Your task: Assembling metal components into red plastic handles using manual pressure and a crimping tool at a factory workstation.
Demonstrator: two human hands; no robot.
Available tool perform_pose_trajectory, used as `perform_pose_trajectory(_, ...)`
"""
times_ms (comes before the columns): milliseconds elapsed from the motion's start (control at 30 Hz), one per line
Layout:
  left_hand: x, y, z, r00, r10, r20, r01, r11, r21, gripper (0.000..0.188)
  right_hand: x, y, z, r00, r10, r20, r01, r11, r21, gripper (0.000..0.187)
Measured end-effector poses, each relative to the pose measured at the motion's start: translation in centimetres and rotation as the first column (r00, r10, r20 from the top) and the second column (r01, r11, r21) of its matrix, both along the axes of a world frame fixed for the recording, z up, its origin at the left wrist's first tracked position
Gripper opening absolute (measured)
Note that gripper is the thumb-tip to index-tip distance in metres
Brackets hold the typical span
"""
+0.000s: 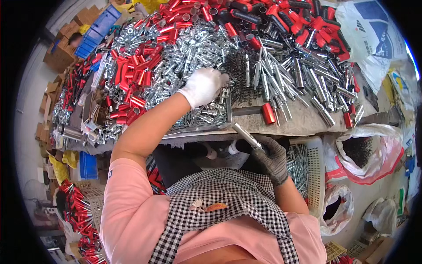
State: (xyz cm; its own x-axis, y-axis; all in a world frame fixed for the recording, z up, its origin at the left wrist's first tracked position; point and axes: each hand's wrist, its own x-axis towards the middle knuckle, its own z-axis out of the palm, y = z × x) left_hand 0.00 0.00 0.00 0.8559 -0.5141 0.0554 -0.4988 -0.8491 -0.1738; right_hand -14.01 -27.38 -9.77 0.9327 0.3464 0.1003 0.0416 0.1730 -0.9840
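**Cluttered counter (pixel 301 111): a tube in the right grip, the left grip among the fittings**

Metal parts lie heaped across the counter, and a loose red cylinder (pixel 268 114) near its front edge makes a handy landmark. Beyond that cylinder lie slim silver rods (pixel 273 77); beyond it and to its left are dark springs (pixel 237 72), and farther left spreads the heap of silver fittings (pixel 193 53).

The step in hand looks like picking one small part from the heap with the tube held ready. To do it well, the person should pinch a single piece, lift it clear of its neighbours and avoid dragging the springs along. The tube is best held steady, its free end unobstructed.

The silver tube (pixel 247 135) is nearer the person than the red cylinder and to its left. The grey-gloved right grip (pixel 271 160) is closed around the tube's near end; the rest juts out past the fingers, up and to the left. The white-gloved left grip (pixel 204 87), left of and beyond the red cylinder, has its fingers curled at the fittings; whether they hold anything cannot be told.
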Motion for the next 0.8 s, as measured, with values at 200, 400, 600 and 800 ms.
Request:
perform_pose_trajectory(200,-0.6,1.5,-1.0,0.997,0.001,0.083,0.029,0.935,-0.355,0.026,1.8,-0.1,0.6,0.982,-0.122,-0.145,0.109,0.990,-0.092,0.039)
perform_pose_trajectory(400,-4.0,3.8,2.0,0.957,0.121,-0.264,-0.278,0.642,-0.714,0.022,3.5,0.7,0.1,0.982,-0.134,0.134,0.158,0.969,-0.192,0.033)
perform_pose_trajectory(600,-11.3,6.3,2.6,0.969,-0.047,-0.241,-0.142,0.693,-0.707,0.024,4.0,1.7,2.7,0.921,-0.003,0.390,0.138,0.939,-0.316,0.032)
perform_pose_trajectory(800,-16.2,8.2,2.4,0.972,-0.058,-0.229,-0.145,0.617,-0.774,0.032,3.6,4.9,4.2,0.915,0.236,0.327,-0.121,0.934,-0.336,0.029)
